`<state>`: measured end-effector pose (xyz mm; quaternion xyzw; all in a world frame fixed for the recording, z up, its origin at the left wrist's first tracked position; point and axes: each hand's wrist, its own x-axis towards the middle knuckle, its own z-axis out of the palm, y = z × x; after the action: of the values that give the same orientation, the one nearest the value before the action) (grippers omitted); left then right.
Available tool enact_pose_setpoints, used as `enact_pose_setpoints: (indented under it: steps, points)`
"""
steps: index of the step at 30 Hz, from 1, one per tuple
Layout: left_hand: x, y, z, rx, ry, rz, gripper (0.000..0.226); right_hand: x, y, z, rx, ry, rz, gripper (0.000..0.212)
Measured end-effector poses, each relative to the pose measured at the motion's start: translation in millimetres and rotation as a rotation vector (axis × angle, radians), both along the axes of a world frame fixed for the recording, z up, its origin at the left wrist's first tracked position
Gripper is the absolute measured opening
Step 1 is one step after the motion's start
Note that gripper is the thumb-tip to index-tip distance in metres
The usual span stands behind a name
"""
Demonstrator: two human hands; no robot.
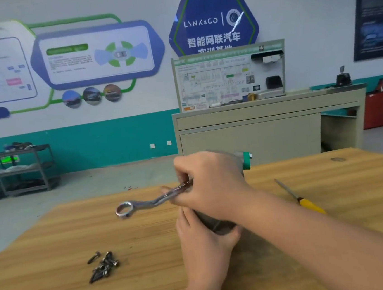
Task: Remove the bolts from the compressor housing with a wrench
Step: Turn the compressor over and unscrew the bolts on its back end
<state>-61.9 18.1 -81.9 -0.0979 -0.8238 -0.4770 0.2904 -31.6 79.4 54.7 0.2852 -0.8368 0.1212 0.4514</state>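
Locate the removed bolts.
Head view: the bolts lie in a small pile on the wooden table, lower left, left of the left hand and below the wrench ring.

Your right hand [210, 185] grips the wrench [153, 199] over the compressor housing [244, 160]; your left hand [205, 240] holds the housing; loose bolts [103, 265] lie nearby.

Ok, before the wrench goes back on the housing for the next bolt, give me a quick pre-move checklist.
1. Wrench gripped by right hand: ok.
2. Compressor housing steadied by left hand: ok.
3. Ring end on a bolt: not ok, it hangs free in the air.
4. Removed bolts piled clear of the work: ok.
5. Bolts left in the housing: cannot tell, hands cover it.
6. Screwdriver out of the way: ok.
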Motion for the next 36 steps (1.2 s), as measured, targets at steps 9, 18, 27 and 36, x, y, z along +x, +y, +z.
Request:
enact_pose_setpoints:
  steps: [9, 18, 27, 36]
  points:
    - [11, 2, 2, -0.012, 0.007, 0.032, 0.119, 26, 55, -57, -1.063, -0.241, 0.580, 0.045]
    - [6, 3, 2, -0.079, 0.012, 0.016, 0.126, -16, 118, -26, -1.530, -0.732, 0.242, 0.025]
    - [4, 4, 1, -0.069, 0.057, 0.022, 0.125, -70, 88, 63, -0.704, -0.962, -0.326, 0.032]
    - [5, 6, 6, -0.131, 0.023, 0.024, 0.128, -61, -1, 40, -0.071, -0.412, -0.610, 0.011]
